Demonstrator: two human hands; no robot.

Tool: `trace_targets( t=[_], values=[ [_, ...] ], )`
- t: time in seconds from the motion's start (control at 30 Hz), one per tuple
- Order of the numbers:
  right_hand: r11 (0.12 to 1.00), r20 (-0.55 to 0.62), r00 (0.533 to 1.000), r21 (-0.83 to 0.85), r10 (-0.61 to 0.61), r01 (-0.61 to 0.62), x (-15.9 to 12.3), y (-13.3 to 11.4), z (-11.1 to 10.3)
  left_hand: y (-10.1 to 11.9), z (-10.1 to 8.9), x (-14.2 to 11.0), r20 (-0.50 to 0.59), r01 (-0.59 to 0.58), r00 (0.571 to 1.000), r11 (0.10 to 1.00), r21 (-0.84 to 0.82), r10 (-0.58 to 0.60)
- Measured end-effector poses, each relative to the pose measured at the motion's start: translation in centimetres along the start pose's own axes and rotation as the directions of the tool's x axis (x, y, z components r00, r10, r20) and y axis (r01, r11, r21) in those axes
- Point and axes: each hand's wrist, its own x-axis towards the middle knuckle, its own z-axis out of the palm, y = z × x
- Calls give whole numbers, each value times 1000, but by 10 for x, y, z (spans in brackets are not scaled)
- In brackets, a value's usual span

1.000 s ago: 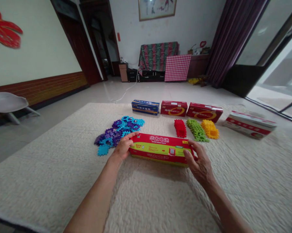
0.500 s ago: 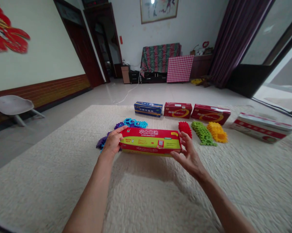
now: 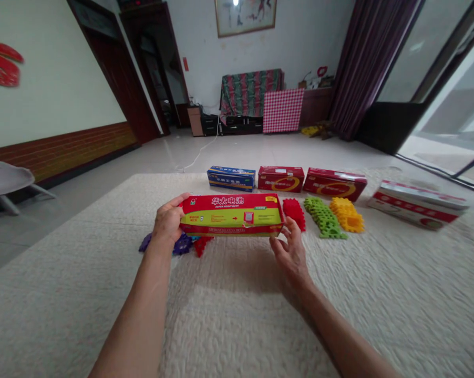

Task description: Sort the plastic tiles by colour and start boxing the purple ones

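A long red and yellow-green battery box (image 3: 232, 216) is held level in front of me, above the quilted mat. My left hand (image 3: 168, 219) grips its left end, thumb along the top edge. At the other end, my right hand (image 3: 292, 247) has its fingers curled round the lower right corner. Under and behind the box's left part lie purple gear-edged plastic pieces (image 3: 182, 244) and a red piece (image 3: 201, 245), partly hidden. Just beyond my right hand are red pieces (image 3: 295, 212), a row of green pieces (image 3: 322, 216) and yellow pieces (image 3: 347, 214).
Along the far side of the mat (image 3: 229, 315) stand a blue box (image 3: 231, 179), two dark red boxes (image 3: 281, 179) (image 3: 335, 184) and a white and red box (image 3: 418, 205). A pale chair (image 3: 8, 178) is on the floor at left.
The battery box has risen in view, still between both hands, and uncovers a red piece below it. My view has turned slightly right, so the room appears shifted left.
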Motion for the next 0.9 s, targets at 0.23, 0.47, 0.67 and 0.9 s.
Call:
trace_targets(
  t=[0.23, 0.47, 0.67, 0.9],
  values=[
    [993, 54, 998, -114, -37, 42, -7, 9, -3, -11, 1, 15, -70, -25, 997, 999, 30, 27],
    [973, 134, 989, -216, -55, 83, -12, 13, 0, -15, 33, 66, -248, -154, 957, 988, 14, 152],
    [951, 208, 972, -263, -109, 163, -13, 11, -3, -33, 81, 127, -148, -191, 971, 982, 13, 191],
    [958, 252, 961, -229, -116, 175, -11, 9, -2, -54, 124, 163, 7, -190, 982, 982, -21, 190]
  ],
)
